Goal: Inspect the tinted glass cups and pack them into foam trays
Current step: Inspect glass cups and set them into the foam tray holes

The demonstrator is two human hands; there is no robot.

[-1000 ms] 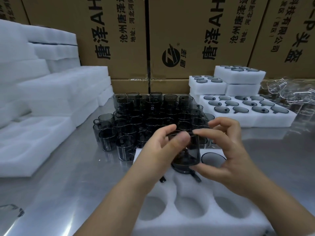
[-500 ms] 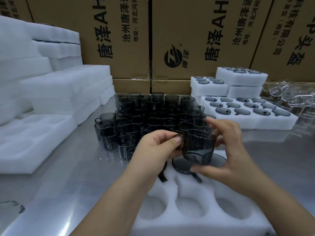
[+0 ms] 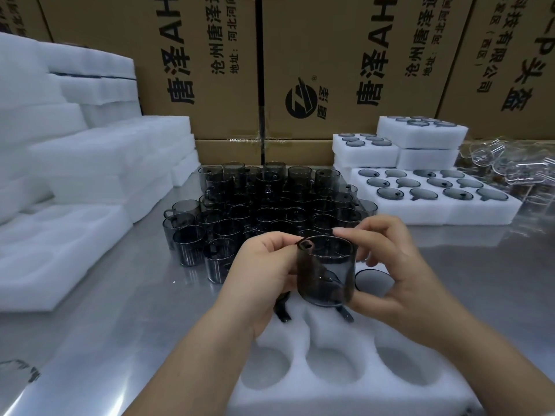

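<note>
A smoky grey glass cup [image 3: 326, 273] is held upright between both hands, above the far row of a white foam tray [image 3: 339, 334]. My left hand [image 3: 264, 277] pinches its rim and handle on the left side. My right hand [image 3: 399, 274] cradles its right wall and base, one fingertip on the rim. Cups sit in the tray's far pockets; one rim [image 3: 375, 280] shows beside my right hand. The tray's near row of three round pockets [image 3: 333, 367] holds nothing. Behind my hands stands a dense cluster of loose tinted cups [image 3: 270, 202] on the steel table.
Filled foam trays [image 3: 432, 193] lie stacked at the back right, with clear glassware [image 3: 510, 166] beyond them. Stacks of bare foam trays [image 3: 60, 187] fill the left side. Printed cardboard cartons [image 3: 300, 70] wall off the back. The steel table [image 3: 105, 319] reflects light.
The cup has turned from tilted on its side to upright between my hands and come slightly nearer. My left fingers shifted onto its rim and handle.
</note>
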